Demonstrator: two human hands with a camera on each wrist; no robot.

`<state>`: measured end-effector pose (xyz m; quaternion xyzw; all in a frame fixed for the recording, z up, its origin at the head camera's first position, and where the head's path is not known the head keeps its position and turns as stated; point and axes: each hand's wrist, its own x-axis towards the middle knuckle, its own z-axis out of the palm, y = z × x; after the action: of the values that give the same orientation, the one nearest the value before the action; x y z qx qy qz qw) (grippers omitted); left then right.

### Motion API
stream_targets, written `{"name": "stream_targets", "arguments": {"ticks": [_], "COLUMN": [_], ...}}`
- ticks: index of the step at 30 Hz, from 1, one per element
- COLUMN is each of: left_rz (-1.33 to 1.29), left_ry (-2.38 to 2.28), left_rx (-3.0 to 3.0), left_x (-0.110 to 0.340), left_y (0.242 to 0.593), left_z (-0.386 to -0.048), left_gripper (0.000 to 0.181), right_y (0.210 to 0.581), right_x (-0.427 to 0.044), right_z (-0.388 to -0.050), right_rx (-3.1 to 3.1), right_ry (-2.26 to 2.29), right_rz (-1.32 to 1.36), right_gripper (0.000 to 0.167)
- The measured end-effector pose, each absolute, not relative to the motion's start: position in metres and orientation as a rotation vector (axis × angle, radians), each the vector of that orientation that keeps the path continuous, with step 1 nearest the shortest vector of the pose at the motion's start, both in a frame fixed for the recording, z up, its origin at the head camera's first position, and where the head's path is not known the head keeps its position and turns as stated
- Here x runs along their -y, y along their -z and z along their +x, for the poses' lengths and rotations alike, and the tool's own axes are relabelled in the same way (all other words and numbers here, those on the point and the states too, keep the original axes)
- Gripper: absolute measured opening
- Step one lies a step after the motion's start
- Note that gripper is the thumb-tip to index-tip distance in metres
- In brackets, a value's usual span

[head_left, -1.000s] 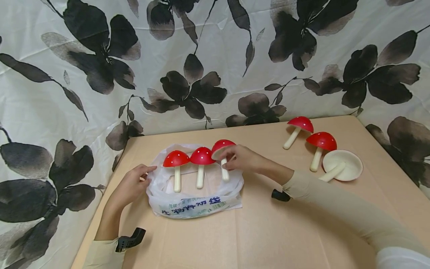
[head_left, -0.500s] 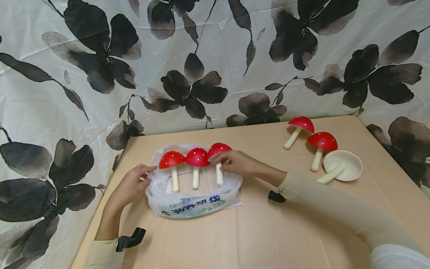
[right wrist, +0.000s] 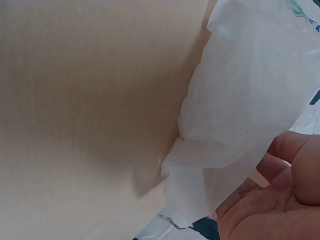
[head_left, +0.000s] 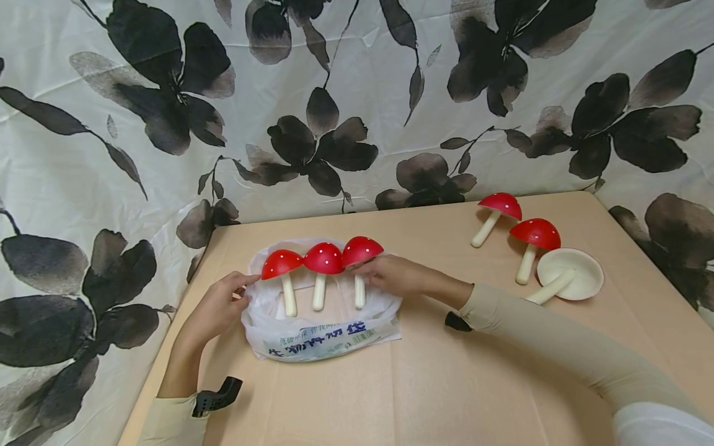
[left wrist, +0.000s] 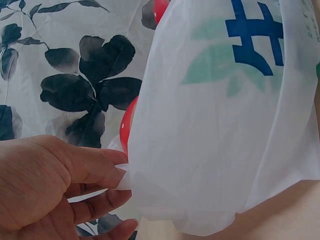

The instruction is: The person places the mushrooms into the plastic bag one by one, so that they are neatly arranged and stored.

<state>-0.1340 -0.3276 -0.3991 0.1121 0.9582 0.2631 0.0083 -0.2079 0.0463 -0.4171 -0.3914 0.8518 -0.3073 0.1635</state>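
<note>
In the head view, the right hand covers the upper stem of the mushroom beside it, and the upturned mushroom's stem end is hidden by the right sleeve. In the right wrist view, the plastic bag hides those fingertips; what they grip cannot be told. The left wrist view crops the blue lettering and the left hand.
</note>
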Motion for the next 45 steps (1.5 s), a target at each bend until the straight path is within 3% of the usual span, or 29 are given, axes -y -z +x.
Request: {"name": "stream_targets", "arguments": {"ticks": [20,35,45], "left_rz": [0.373,0.363,0.354], "left_ry": [-0.833,-0.825,-0.824], "left_rx": [-2.995,-2.993,-2.995], "left_x": [0.327,0.326,0.327], "left_y": [0.399,0.398,0.398], "left_z": [-0.134,-0.133,-0.133], "left_gripper": [0.040,0.040,0.040], "right_y": [0.409,0.391,0.384], "right_x": [-0.052,-0.071,-0.094], "right_z": [-0.202,-0.198,-0.200], "right_rx": [-2.460,-2.440,-2.445], "right_ry": [0.677,0.708,0.862], "right_rz": [-1.060,-1.052,-1.036], "right_gripper": [0.055,0.034,0.029]}}
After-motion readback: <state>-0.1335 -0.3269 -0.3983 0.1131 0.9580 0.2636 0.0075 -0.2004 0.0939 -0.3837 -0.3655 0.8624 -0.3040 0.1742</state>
